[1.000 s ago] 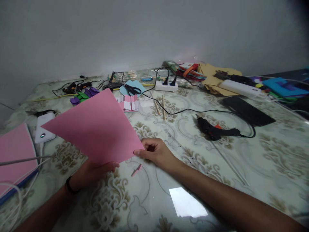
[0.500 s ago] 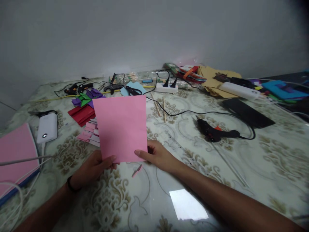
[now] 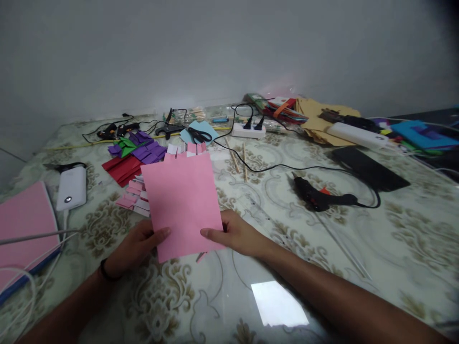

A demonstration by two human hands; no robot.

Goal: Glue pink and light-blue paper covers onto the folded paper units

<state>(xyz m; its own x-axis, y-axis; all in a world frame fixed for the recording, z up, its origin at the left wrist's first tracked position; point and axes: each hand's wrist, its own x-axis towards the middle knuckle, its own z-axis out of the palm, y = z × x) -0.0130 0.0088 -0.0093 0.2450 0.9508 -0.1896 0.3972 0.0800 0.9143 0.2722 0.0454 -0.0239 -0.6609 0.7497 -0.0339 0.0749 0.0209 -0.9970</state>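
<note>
A pink paper sheet [image 3: 182, 200] is held upright over the patterned table [image 3: 394, 239], slightly tilted. My left hand [image 3: 132, 248] pinches its lower left edge with the thumb on the front. At the lower right edge, my right hand [image 3: 234, 234] grips it the same way, thumb in front and fingers behind. A small pink scrap [image 3: 201, 256] lies on the table just below the sheet. Cut pink strips [image 3: 132, 198] lie behind the sheet to the left.
Red [image 3: 122, 168], purple [image 3: 145, 150] and green paper pieces sit at the back left beside a white power bank [image 3: 71, 187]. A black glue gun [image 3: 319, 196] with its cable lies to the right. Scissors [image 3: 197, 135], a power strip [image 3: 247, 130], wooden sticks [image 3: 237, 157] and a pink pad [image 3: 23, 229] are around.
The pink sheet has turned from a slanted, wide diamond pose to an upright one and has slid down between my hands, uncovering the red and purple papers behind it.
</note>
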